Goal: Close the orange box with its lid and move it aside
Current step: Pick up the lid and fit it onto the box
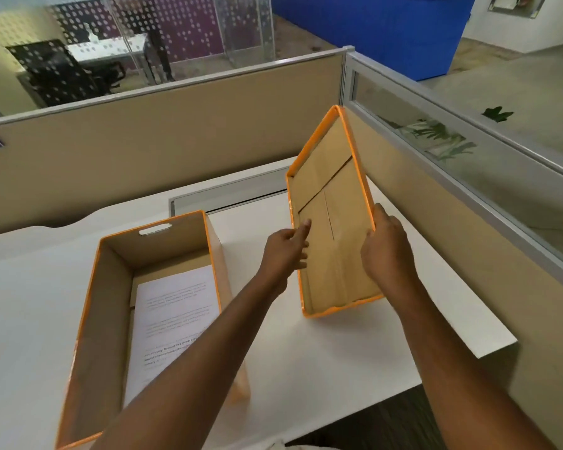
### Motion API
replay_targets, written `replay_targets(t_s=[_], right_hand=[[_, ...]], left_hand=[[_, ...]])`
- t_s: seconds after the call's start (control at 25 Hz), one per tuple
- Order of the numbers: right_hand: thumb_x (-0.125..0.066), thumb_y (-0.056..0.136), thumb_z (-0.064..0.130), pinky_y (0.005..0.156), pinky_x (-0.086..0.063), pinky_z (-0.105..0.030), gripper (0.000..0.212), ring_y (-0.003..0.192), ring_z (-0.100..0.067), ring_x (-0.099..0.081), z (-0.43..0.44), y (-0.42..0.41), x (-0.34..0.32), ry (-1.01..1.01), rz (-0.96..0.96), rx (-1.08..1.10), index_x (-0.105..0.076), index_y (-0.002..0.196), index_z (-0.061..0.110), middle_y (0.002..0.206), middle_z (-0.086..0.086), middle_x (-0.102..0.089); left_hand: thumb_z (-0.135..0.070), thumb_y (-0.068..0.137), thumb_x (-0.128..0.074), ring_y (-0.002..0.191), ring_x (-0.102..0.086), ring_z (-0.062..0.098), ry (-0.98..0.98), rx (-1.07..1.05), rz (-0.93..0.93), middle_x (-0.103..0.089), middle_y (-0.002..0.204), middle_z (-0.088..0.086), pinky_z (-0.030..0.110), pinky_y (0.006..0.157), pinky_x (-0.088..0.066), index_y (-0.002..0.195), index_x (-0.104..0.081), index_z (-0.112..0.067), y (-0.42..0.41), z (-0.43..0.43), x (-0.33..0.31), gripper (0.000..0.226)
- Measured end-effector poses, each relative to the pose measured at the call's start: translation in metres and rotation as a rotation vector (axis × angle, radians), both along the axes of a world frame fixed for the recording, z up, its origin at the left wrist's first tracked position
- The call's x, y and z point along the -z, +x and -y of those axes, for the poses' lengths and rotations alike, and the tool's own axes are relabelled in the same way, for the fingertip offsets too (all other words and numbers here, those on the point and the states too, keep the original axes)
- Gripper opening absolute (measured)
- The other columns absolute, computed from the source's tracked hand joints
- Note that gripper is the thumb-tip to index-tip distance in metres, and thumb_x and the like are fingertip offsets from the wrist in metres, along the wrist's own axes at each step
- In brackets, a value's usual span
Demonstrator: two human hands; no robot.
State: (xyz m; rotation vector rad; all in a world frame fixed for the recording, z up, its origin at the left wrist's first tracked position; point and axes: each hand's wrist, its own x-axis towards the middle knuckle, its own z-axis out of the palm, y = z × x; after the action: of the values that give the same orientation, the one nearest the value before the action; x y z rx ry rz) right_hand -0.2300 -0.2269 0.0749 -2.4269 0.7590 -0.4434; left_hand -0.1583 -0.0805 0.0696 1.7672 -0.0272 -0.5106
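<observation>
Closure of the orange box (pixel 150 306) had not yet happened: it sat open on the white desk (pixel 30 287) in the lower left of the frame, with printed paper (pixel 173 316) lying on its floor and a handle slot cut in its far wall. Its lid (pixel 332 222) was held in the air at centre right, tilted steeply so that the brown inner face looked toward the camera and the orange rim framed it, its far end rising toward the beige partition (pixel 143 141). Both hands were on it, with the right hand (pixel 387 251) clasped over the right-hand rim and the left hand (pixel 286 248) gripping the left edge, thumb laid on the inner face. By my judgement the task was in an early stage, since the lid was in hand but would need turning over, carrying left above the box, lining up with the walls and pressing down, and after that the closed box would need shifting aside. Little stood in the way, because the desk around the box looked bare. The partition just behind and to the right of the lid limited room for swinging it, and the left forearm crossed over the near right corner of the box, so it would have to lift clear first.
</observation>
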Motion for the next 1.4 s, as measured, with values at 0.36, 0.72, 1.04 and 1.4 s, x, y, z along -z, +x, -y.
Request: replay_targets(t_s=[0.36,0.72,1.04,1.4], right_hand=[[-0.054,0.093,0.016,0.084,-0.048,-0.036,0.040,0.108,-0.025,-0.055,-0.149,0.009,-0.029,-0.161,0.080,0.016,-0.046,0.131,0.010,0.121,-0.011,-0.058],[-0.073,0.073,0.046,0.090,-0.051,-0.036,0.061,0.104,-0.011,-0.058,-0.181,0.005,-0.051,0.458,0.231,-0.344,-0.050,0.126,0.027,0.120,0.008,-0.059],[-0.040,0.084,0.066,0.100,-0.039,-0.056,0.079,0.133,-0.040,-0.038,-0.150,0.033,-0.026,0.420,-0.195,-0.058,-0.018,0.148,0.025,0.154,-0.011,-0.029],[-0.046,0.086,0.060,0.088,-0.047,-0.047,0.062,0.110,-0.031,-0.057,-0.212,0.019,0.016,0.573,-0.198,-0.262,-0.036,0.140,0.030,0.138,-0.005,-0.051]], left_hand=[[-0.051,0.080,-0.069,0.090,-0.064,0.024,-0.137,0.074,0.043,-0.064,0.103,0.010,0.032,0.066,-0.053,0.125,-0.051,-0.010,0.005,-0.031,-0.070,0.064],[-0.004,0.083,-0.062,0.090,-0.066,0.030,-0.364,-0.122,-0.131,-0.065,0.108,0.014,0.038,0.061,-0.055,0.126,-0.046,-0.016,0.034,-0.150,-0.076,0.047],[-0.009,0.084,-0.059,0.075,-0.076,0.031,-0.488,-0.164,-0.262,-0.079,0.087,0.010,0.043,0.056,-0.060,0.119,-0.055,-0.018,0.050,-0.274,-0.058,0.037],[-0.030,0.085,-0.069,0.107,-0.063,0.032,-0.008,-0.461,0.083,-0.058,0.133,0.006,0.046,0.083,-0.056,0.140,-0.048,-0.023,0.009,-0.338,0.003,0.059]])
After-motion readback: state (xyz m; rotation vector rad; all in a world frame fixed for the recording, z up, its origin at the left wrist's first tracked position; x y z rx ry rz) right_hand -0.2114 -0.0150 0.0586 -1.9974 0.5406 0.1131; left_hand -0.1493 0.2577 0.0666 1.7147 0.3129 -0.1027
